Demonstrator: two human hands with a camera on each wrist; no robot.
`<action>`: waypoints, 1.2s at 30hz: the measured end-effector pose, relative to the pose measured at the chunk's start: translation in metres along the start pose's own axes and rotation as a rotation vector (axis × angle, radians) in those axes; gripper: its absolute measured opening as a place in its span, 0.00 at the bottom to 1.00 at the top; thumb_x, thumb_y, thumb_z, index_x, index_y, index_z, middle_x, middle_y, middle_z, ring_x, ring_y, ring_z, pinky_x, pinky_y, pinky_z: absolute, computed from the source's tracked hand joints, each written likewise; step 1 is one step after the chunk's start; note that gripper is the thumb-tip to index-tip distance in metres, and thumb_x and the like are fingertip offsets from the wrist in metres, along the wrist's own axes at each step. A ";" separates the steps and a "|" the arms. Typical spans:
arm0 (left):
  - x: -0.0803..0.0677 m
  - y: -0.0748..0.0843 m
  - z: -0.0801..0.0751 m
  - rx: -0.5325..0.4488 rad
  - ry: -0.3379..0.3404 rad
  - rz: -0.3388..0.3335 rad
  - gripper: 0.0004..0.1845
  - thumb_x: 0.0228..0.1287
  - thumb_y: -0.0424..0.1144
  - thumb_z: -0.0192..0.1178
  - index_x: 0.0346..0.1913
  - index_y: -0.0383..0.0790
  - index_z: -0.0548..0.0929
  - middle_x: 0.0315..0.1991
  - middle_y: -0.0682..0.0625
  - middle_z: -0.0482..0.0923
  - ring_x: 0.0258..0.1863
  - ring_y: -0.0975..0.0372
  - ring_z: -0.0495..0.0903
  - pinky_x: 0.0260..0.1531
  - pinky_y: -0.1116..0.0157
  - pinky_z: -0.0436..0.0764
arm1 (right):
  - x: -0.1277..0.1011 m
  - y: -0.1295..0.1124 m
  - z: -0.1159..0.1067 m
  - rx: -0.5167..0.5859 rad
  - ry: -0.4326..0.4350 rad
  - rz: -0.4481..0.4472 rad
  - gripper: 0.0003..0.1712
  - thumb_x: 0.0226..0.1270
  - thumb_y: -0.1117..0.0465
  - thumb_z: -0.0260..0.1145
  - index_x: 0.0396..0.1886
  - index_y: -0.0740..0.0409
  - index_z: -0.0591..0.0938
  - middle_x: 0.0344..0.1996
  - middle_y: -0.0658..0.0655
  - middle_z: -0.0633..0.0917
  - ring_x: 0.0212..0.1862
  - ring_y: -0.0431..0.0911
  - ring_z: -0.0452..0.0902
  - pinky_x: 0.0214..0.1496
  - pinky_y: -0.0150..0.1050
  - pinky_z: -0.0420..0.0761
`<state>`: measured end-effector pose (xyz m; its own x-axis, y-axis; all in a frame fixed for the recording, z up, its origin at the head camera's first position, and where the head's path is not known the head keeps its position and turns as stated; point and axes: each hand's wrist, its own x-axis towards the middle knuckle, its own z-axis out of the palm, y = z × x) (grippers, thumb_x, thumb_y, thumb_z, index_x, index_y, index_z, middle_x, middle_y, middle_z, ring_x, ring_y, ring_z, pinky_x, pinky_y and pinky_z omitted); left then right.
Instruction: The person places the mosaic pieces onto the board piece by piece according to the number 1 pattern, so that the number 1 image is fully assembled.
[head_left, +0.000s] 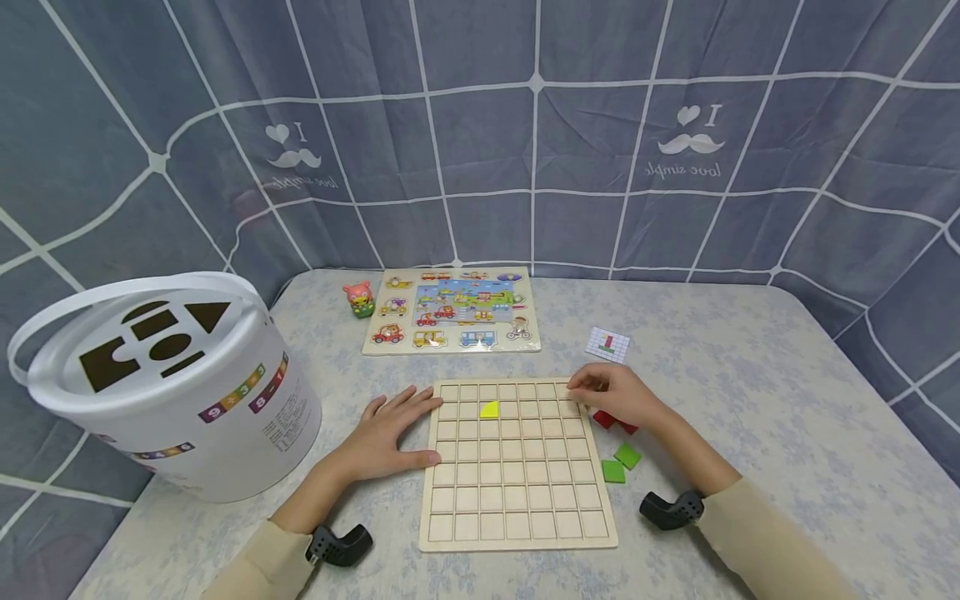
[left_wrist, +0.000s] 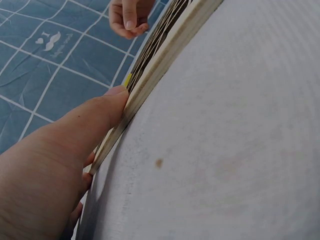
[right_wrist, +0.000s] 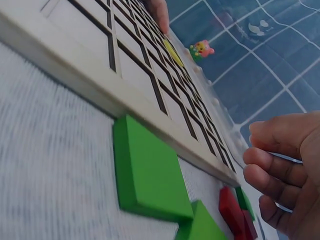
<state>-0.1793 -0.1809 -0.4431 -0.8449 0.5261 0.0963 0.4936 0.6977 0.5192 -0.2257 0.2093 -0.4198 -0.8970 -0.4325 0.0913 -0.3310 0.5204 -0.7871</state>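
Observation:
A wooden grid board [head_left: 517, 475] lies on the table, with a yellow quarter-round piece [head_left: 489, 409] in its upper left part. My left hand [head_left: 390, 437] touches the board's left edge, fingers spread; its thumb [left_wrist: 107, 107] presses that edge. At the upper right corner is my right hand [head_left: 617, 393], fingers loosely bent. Nothing shows between its fingers [right_wrist: 272, 165] in the right wrist view. Close under this hand lie red pieces [head_left: 603, 419], and lower down, beside the board's right edge, two green pieces [head_left: 613, 472]. Another green piece [right_wrist: 245, 202] sits by the red ones.
Behind the board's right corner lies a small pattern card [head_left: 607, 344]. A vehicle picture puzzle [head_left: 452, 337] and a pink-and-green figurine [head_left: 360, 300] are at the back. On the left stands a large white bucket [head_left: 247, 417] with shaped slots in its lid. A grid-patterned curtain [head_left: 487, 167] hangs behind the table.

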 end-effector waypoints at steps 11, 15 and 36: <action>0.000 -0.002 0.001 -0.003 0.000 0.004 0.44 0.56 0.63 0.64 0.73 0.49 0.66 0.74 0.49 0.58 0.74 0.49 0.50 0.65 0.38 0.43 | -0.016 0.014 -0.016 -0.050 0.067 0.084 0.08 0.66 0.61 0.68 0.40 0.61 0.85 0.30 0.51 0.83 0.31 0.46 0.75 0.32 0.38 0.76; -0.001 -0.003 0.003 -0.010 -0.003 0.008 0.44 0.57 0.63 0.64 0.73 0.49 0.66 0.74 0.49 0.58 0.75 0.49 0.50 0.65 0.38 0.43 | -0.021 0.020 -0.018 -0.071 0.097 0.117 0.07 0.66 0.61 0.68 0.40 0.60 0.85 0.30 0.51 0.82 0.33 0.47 0.75 0.33 0.39 0.76; 0.001 -0.002 0.001 0.000 -0.006 0.002 0.44 0.56 0.64 0.64 0.73 0.50 0.66 0.75 0.49 0.57 0.75 0.49 0.50 0.66 0.38 0.42 | -0.026 0.032 -0.026 -0.121 0.110 0.119 0.12 0.64 0.62 0.70 0.45 0.63 0.84 0.33 0.53 0.79 0.35 0.47 0.71 0.34 0.38 0.73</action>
<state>-0.1811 -0.1815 -0.4454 -0.8428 0.5302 0.0924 0.4951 0.6966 0.5192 -0.2207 0.2559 -0.4316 -0.9563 -0.2833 0.0731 -0.2475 0.6504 -0.7181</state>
